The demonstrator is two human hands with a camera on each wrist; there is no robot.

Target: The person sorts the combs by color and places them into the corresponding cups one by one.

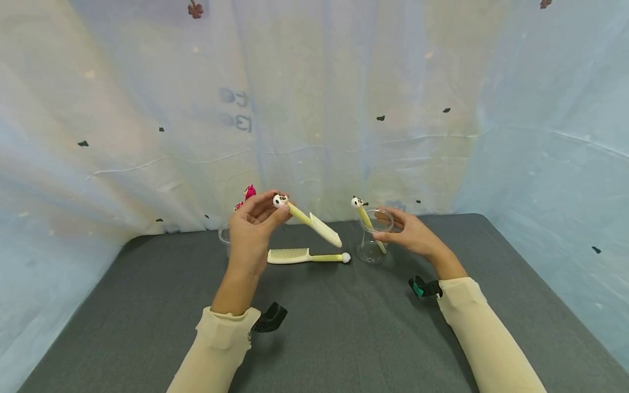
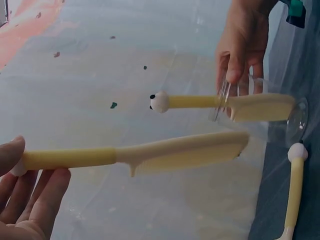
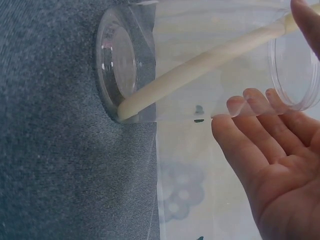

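My left hand (image 1: 253, 229) pinches a cream comb (image 1: 314, 224) by its panda-head end, the toothed part pointing toward my right hand (image 1: 410, 233). My right hand has relaxed fingers touching the rim of a clear cup (image 1: 373, 240), where a second comb (image 1: 366, 221) leans. Between my hands a third comb (image 1: 304, 255) lies on the bench (image 1: 344, 327). I think the light cup can tip if the held comb strikes its rim.
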